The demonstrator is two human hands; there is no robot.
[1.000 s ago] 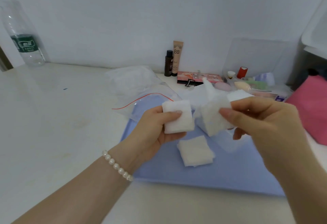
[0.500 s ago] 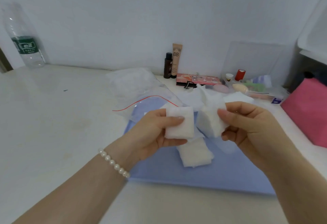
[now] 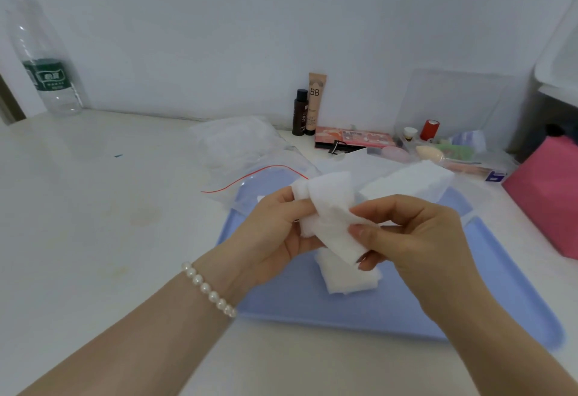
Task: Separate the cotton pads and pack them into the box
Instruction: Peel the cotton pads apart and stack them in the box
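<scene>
Bracelet [image 3: 209,291]: pearl, on the left wrist, nearest of all.
Tray [image 3: 359,308]: blue, flat on the white table [image 3: 93,223], under both hands.
Loose pads [image 3: 347,280]: small white pile lying on the tray, just below the hands; already parted, by the look of it.
Left hand [image 3: 275,233]: fingers curled round the left part of the pads [image 3: 328,217], thumb on top, clamping them.
Right hand [image 3: 416,239]: thumb and fingertips pinching the right, lower edge of the same pads; other fingers curled beneath.
Pads: white, soft, bunched and folded between the two hands, held above the tray.
Step in hand: probably peeling one pad off the clump.
How to do it well: pinch a single layer at a corner only, hold the rest firm with the left, peel slowly sideways; tugging hard likely to tear or fluff the cotton.
Stack [image 3: 413,181]: block of unseparated pads, far right on the tray, apart from the hands.
Bag [image 3: 266,179]: clear zip bag with red strip, far left of the tray.
Box [image 3: 456,107]: clear, far right by the wall, cosmetics in front of it; probably the target, cannot tell for sure.
Bottle [image 3: 47,64]: clear, far left, well apart.
</scene>
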